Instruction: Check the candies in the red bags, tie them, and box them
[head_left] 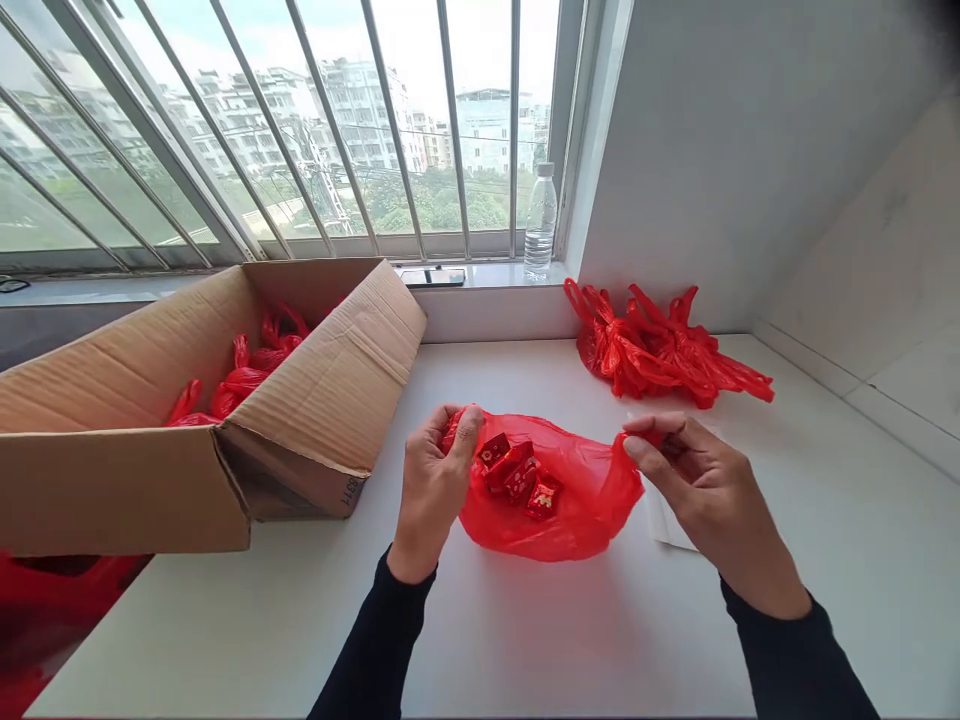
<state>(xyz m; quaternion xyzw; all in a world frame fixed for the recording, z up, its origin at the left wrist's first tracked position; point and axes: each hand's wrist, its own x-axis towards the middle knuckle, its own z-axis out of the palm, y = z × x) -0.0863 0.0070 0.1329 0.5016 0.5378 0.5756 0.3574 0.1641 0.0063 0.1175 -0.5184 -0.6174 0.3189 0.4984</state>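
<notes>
A thin red plastic bag (pixel 577 510) lies over the white table in the middle of the view, spread between my two hands. My left hand (pixel 442 475) pinches its left edge, fingers closed on bunched red plastic. Opposite, my right hand (pixel 694 480) grips the bag's right edge between thumb and fingers. Several small shiny red wrapped pieces (pixel 541 496) rest in the left half of the bag, near my left hand. A white paper (pixel 670 525) is partly hidden beneath my right hand and the bag.
An open cardboard box (pixel 127 490) with knotted red bags (pixel 244 385) stands at the left. More tied red bags (pixel 667 345) lie at the back right by the wall. A bottle (pixel 540 222) and a phone (pixel 433 277) are on the sill. Red plastic (pixel 60 625) shows at lower left.
</notes>
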